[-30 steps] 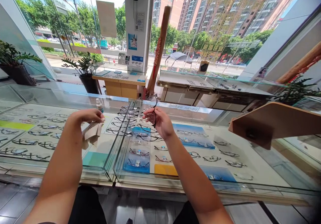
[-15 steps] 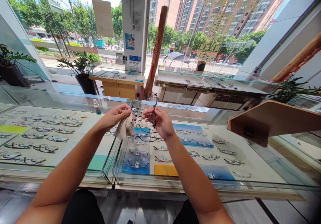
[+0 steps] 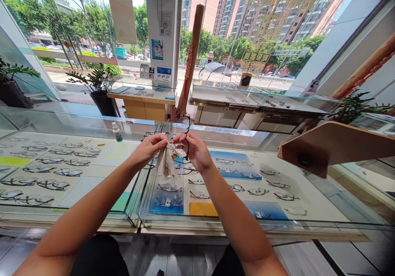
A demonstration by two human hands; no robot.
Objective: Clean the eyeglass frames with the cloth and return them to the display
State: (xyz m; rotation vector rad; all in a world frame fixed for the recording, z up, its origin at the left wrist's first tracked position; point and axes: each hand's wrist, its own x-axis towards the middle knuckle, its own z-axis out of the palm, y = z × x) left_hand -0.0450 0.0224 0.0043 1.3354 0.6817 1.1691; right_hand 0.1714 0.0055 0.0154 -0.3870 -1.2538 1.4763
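Observation:
My left hand (image 3: 153, 145) pinches a beige cleaning cloth (image 3: 166, 162), which hangs down in loose folds. Close to its right, my right hand (image 3: 197, 152) grips a pair of dark-framed eyeglasses (image 3: 184, 123) near the middle of the frame. The glasses are turned on end, one round lens above the fingers and the other below. The cloth's upper edge is beside the lower lens; whether they touch I cannot tell. Both hands are above the glass display counter (image 3: 140, 210), where rows of eyeglasses lie under the top.
A small white bottle (image 3: 117, 132) with a blue label stands on the counter, left of my hands. At the right, a brown wooden panel (image 3: 336, 148) juts over the counter. Potted plants (image 3: 105, 99), further showcases (image 3: 225, 99) and a leaning wooden post (image 3: 191, 57) are beyond.
My left hand has moved right, toward the glasses, and the cloth now hangs longer and more spread. My right hand still holds the glasses, shifted slightly left. The view has turned a little.

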